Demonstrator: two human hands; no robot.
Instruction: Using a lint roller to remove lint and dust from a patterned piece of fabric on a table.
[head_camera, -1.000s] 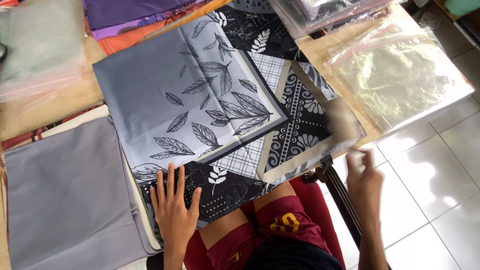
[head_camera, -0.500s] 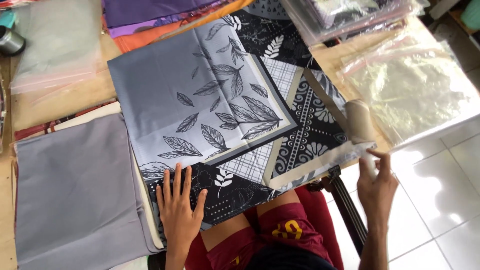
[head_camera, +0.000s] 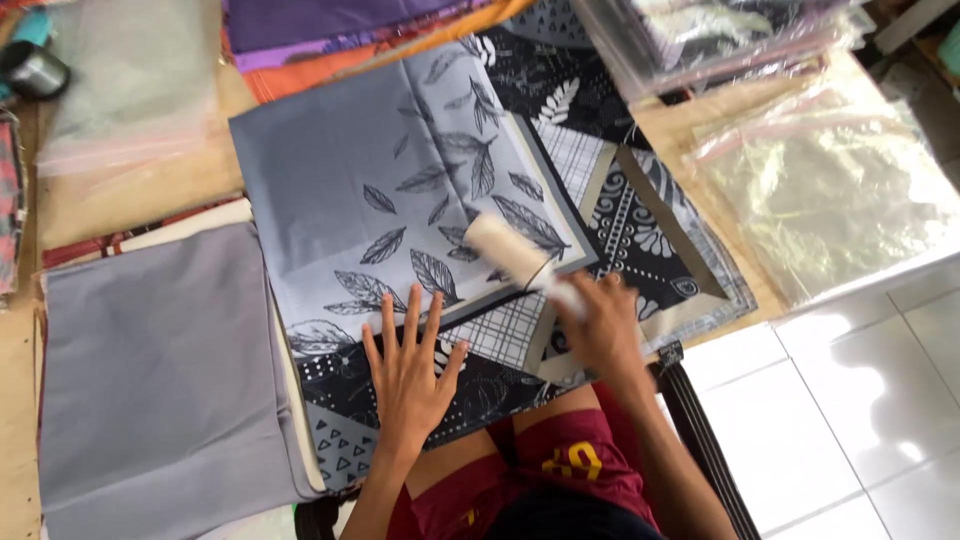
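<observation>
A folded grey and black scarf (head_camera: 400, 190) printed with leaves and patterns lies spread on the table in front of me. My left hand (head_camera: 410, 370) presses flat on its near edge, fingers spread. My right hand (head_camera: 600, 330) grips the handle of a white lint roller (head_camera: 508, 255), whose roll rests on the leaf print near the scarf's middle.
A plain grey folded cloth (head_camera: 150, 370) lies at the left. Clear plastic bags (head_camera: 820, 190) sit at the right, with more packed bags (head_camera: 720, 30) at the back right. Purple and orange fabrics (head_camera: 330, 30) are stacked behind. White tiled floor (head_camera: 860, 420) shows at the right.
My right hand has come in from the table's right edge onto the scarf, bringing the lint roller to the middle of the cloth. My left hand stays pressed on the near edge.
</observation>
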